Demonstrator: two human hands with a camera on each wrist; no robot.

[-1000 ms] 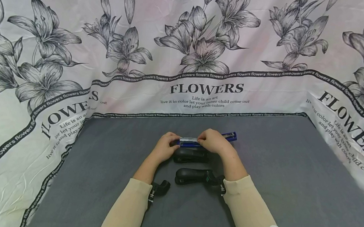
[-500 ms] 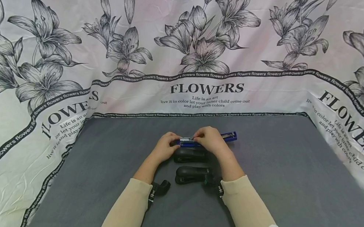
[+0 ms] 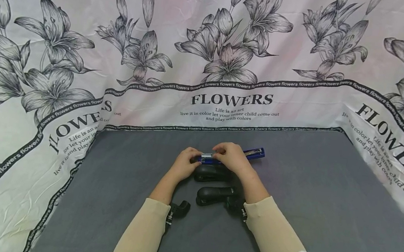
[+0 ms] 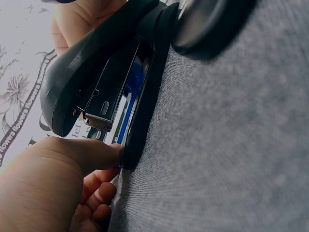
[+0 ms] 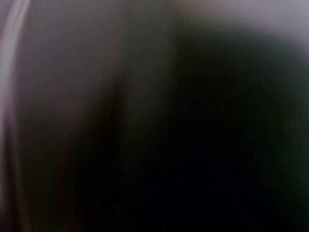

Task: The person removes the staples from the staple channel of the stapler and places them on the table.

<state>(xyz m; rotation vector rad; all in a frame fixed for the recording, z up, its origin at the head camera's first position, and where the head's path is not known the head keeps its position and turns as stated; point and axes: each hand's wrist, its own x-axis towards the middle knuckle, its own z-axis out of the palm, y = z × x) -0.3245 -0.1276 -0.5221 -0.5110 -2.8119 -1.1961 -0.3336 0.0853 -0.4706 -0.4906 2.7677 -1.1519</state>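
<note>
An opened blue stapler [image 3: 255,153] lies slantwise near the back of the grey table in the head view, its silver metal channel [image 3: 206,156] showing between the hands. My left hand [image 3: 184,164] pinches the stapler's left end. In the left wrist view, that thumb and fingers meet low behind a black stapler [image 4: 67,92], which hides most of the blue one. My right hand [image 3: 233,158] bends over the stapler's middle, thumb and fingertips pinching at the channel; whether a small piece sits between them is too small to tell. The right wrist view is dark and blurred.
One black stapler [image 3: 213,174] lies just in front of the blue one, close below both hands. A second black stapler [image 3: 213,195] sits nearer, beside the right wrist's camera mount. Flower-printed cloth [image 3: 231,104] stands along the table's back edge and sides.
My right hand has shifted slightly left along the stapler, covering more of the silver channel. My left hand keeps its grip on the left end. The head view has tilted a little.
</note>
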